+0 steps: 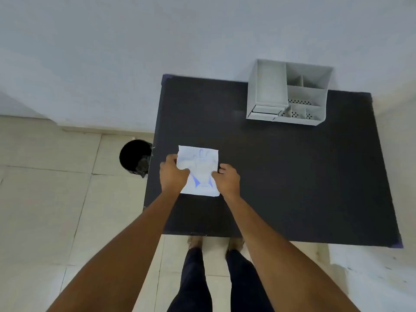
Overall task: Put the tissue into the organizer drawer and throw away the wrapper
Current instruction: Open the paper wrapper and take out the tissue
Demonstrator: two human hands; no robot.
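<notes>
Black table (292,176) under both our hands, running well ahead and off to the right. White organizer (288,93) at the far right corner, well apart from either hand; its drawer front (264,111) faces us and looks shut, though we cannot be sure. Black bin (135,156) on the floor, just left of our left hand, beyond the table edge.

Tissue pack (199,170) lies flat between the hands, white wrapper with blue print. Left hand (172,174) pinches its left edge, fingers closed on the film; right hand (227,179) pinches the right edge likewise.

We judge the pack light and soft, the film thin, slick and crinkly, likely to slip under a loose pinch. Best hold: wrapper edges or seam for tearing, then the tissue stack by its sides, gently, since it squashes and sheds sheets.
</notes>
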